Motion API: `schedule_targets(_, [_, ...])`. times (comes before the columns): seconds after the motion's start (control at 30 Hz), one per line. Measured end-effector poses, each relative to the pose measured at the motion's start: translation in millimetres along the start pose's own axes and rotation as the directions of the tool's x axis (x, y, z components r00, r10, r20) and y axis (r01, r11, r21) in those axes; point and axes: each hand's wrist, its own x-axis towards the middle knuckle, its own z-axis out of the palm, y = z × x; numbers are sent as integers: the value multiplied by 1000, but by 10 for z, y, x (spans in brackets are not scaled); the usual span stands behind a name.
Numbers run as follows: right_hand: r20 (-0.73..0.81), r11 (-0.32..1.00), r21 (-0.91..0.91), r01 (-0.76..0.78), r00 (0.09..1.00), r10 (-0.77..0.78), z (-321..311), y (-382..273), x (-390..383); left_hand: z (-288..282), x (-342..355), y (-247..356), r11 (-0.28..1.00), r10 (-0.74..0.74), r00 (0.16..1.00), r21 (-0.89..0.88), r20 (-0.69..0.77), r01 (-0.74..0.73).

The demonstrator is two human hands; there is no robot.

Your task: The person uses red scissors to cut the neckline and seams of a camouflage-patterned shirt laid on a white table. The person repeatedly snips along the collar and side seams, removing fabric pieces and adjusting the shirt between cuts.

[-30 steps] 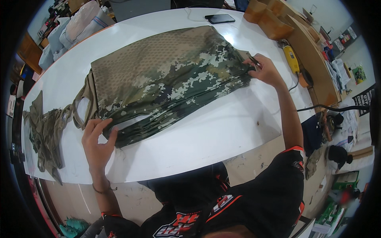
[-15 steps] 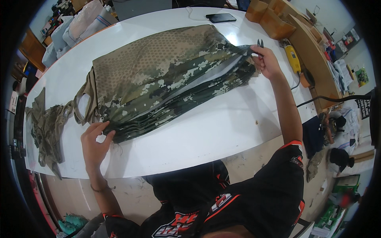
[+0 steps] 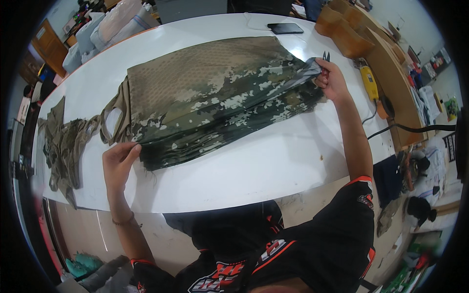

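A camouflage garment (image 3: 210, 93), brown at the far side and dark green with pale patches at the near side, lies spread on the white table (image 3: 234, 180). Its near edge is bunched in long folds. At the near left corner my left hand (image 3: 118, 163) pinches the cloth between thumb and fingers. My right hand (image 3: 334, 80) grips the right end of the same edge, lifting it a little. Small thread snips (image 3: 326, 56) are also held in that hand, their dark blades pointing up. A loop of brown cloth (image 3: 113, 119) hangs off the garment's left side.
Crumpled brown cloth (image 3: 63, 146) lies at the table's left. A phone (image 3: 285, 29) rests at the far edge. On the right are a yellow power tool (image 3: 369, 83) with a black cable (image 3: 415, 128) and brown cardboard boxes (image 3: 344, 29). Stuffed sacks (image 3: 115, 29) stand beyond the table.
The fold along the near edge, which gaped before, is now drawn flatter and closed over most of its length. My left hand has tightened its pinch at the corner. The whole view has shifted slightly.
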Motion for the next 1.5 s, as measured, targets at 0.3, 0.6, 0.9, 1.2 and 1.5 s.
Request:
schedule_targets(0.3, [-81,972,-236,14,996,-34,38,-46,-88,-106,-1,-67,986,-34,999,-162,-24,30])
schedule_targets(0.6, [-99,975,-219,17,994,-40,-40,12,-167,205,11,345,789,317,903,448,290,-421])
schedule_targets(0.9, [-58,970,-242,26,997,-41,-218,68,-61,88,60,205,955,134,972,237,195,-179])
schedule_targets(1.2, [133,962,-247,115,988,-83,-252,98,-133,480,188,681,812,496,865,310,78,-494])
schedule_targets(1.5, [71,920,-369,133,991,-115,-239,240,-156,2989,310,1683,686,688,495,-253,531,-682])
